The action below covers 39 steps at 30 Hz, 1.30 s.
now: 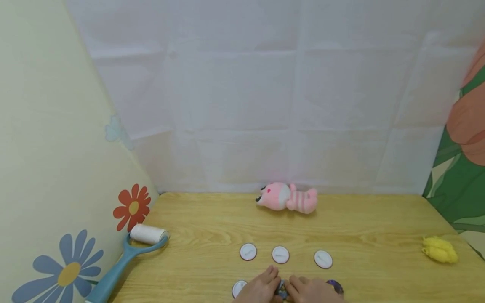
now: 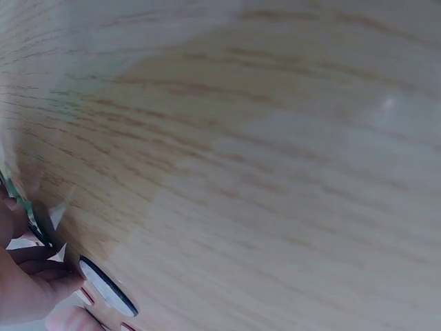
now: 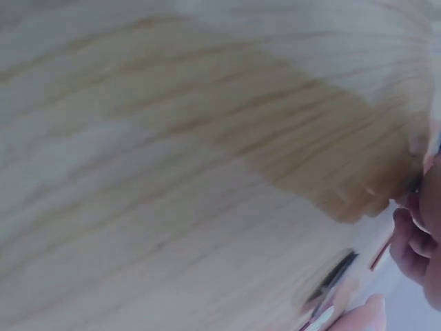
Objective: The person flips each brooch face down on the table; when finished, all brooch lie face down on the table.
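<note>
At the near edge of the head view, my left hand (image 1: 260, 288) and right hand (image 1: 311, 290) pinch a round badge (image 1: 282, 289) between them, its dark patterned face partly covered by fingers. In the left wrist view, the fingers hold this badge (image 2: 27, 212) tilted up on edge. A white-backed badge (image 1: 239, 288) lies beside my left hand. Next to my right hand is a dark purple picture badge (image 1: 335, 287). Beyond the hands, three badges lie pin side up in a loose row: left (image 1: 248, 251), middle (image 1: 280, 254) and right (image 1: 323, 259).
A pink plush toy (image 1: 288, 198) lies on its side at the back of the wooden table (image 1: 204, 219). On the left, a lint roller (image 1: 129, 252) with a blue handle leans near the flowered wall. A yellow bundle (image 1: 439, 249) sits far right.
</note>
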{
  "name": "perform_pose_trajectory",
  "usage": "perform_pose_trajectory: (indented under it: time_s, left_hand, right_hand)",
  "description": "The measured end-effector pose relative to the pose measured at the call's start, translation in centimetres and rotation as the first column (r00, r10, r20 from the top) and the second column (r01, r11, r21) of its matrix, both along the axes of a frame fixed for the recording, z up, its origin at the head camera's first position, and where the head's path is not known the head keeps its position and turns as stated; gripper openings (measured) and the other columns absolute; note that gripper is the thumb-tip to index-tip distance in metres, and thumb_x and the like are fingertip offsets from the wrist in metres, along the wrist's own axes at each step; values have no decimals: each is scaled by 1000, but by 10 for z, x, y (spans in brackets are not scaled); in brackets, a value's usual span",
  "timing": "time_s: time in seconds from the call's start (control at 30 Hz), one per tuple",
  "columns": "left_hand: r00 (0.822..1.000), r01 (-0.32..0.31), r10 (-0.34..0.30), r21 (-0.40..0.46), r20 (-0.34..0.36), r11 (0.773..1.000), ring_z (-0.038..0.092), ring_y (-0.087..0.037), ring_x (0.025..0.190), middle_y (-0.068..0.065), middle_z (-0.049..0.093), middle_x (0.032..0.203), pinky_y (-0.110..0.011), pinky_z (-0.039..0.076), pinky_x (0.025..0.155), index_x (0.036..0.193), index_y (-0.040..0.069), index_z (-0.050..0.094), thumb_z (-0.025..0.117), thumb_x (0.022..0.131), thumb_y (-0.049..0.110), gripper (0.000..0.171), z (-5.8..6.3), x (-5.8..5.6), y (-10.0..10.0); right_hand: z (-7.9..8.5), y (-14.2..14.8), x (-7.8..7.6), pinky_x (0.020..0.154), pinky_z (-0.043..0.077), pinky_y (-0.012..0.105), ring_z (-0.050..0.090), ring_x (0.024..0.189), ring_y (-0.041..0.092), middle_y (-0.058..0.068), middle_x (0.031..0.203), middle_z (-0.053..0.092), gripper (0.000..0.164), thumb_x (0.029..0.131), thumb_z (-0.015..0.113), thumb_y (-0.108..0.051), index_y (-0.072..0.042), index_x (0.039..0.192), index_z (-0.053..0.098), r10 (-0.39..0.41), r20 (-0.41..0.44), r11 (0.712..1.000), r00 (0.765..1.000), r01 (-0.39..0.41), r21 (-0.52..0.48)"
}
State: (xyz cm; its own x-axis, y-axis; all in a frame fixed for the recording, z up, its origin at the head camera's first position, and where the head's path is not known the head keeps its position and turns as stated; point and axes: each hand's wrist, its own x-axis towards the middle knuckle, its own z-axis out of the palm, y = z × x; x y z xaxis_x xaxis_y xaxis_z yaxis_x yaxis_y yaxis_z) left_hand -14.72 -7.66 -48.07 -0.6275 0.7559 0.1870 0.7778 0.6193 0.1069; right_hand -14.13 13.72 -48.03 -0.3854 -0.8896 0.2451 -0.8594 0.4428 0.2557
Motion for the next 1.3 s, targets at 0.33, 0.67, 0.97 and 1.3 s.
perform_pose_trajectory:
  time_s: [0.33,0.67,0.97,1.3]
  left_hand:
    - [925,60,-38,47,-378,997,68,-20,100,-12,72,104,-20,54,82,101,0,70,77,81,33,39,-13,0,0]
    - [894,8,8,34,-448,999,68,-19,100,-14,71,104,-20,53,83,107,-4,69,79,79,39,52,-18,5,2]
    - [848,44,-80,-81,-524,996,65,-19,107,-13,70,110,-21,50,91,113,-7,67,64,93,45,55,-16,2,1]
    - [779,64,-129,-127,-614,990,64,-19,108,-8,71,110,-23,52,87,109,4,72,46,103,40,45,-21,0,-1]
  right_hand:
    - [-5,-3,1,43,26,4,33,58,-6,-9,76,46,20,95,62,-32,-14,86,60,-23,38,974,999,31,-223]
    - [-2,-8,4,51,38,12,44,61,-7,-17,72,49,16,96,61,-18,-14,82,67,-150,502,858,852,365,-362]
    - [4,-4,-2,57,48,18,53,70,-5,-14,81,63,6,94,66,-16,-12,92,70,-66,639,796,766,427,-429]
    - [-4,9,-7,58,34,3,42,71,-8,-13,84,52,26,83,77,-20,-8,105,75,-6,372,899,928,167,-404]
